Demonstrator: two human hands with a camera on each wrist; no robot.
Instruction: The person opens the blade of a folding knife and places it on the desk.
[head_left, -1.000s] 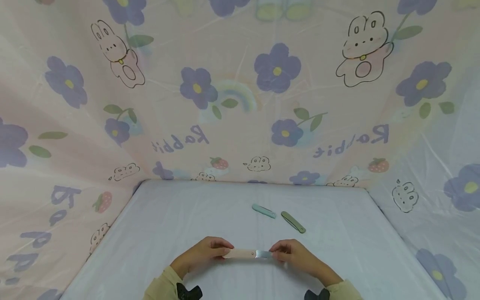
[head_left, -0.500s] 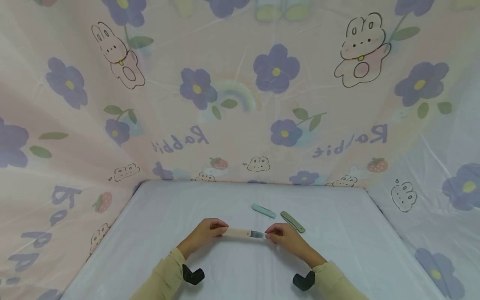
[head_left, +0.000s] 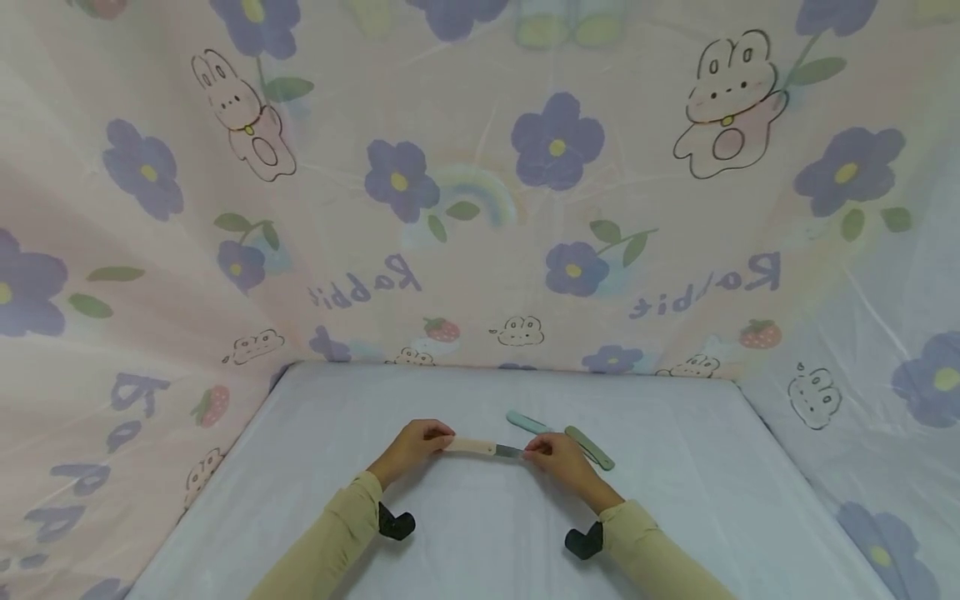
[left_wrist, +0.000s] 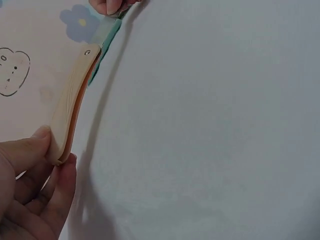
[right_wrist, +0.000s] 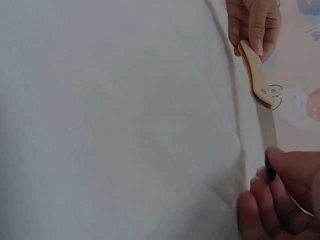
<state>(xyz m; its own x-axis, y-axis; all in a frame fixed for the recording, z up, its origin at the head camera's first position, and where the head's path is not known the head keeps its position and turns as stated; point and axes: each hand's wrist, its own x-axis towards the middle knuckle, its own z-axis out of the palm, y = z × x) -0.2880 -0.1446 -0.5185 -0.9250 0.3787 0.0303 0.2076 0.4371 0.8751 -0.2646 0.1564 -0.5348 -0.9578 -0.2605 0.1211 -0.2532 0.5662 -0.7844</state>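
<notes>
Centrally, above the white bench (head_left: 465, 550), a folding knife (head_left: 483, 448) is held between both hands, raised a little off the surface. Left hand (head_left: 411, 446): thumb and fingers pinch the butt of the peach handle (left_wrist: 75, 97), steadying it. Right hand (head_left: 558, 457): fingertips pinch the far end of the steel blade (right_wrist: 266, 127), a grip that suits swinging the blade about the pivot rivet seen at the handle's end in the left wrist view. Both hands are thus clamped on the same knife, 1 at each end. Long axis: nearly level and crosswise to the person, handle to their left, blade pointing to their right, in line with the handle. Just beyond the right hand lie 2 more folded knives, 1 teal (head_left: 527, 422) and 1 olive (head_left: 590, 447), flat on the bench and apart from each other. A printed curtain (head_left: 480, 208) with flowers and rabbits encloses the bench.
</notes>
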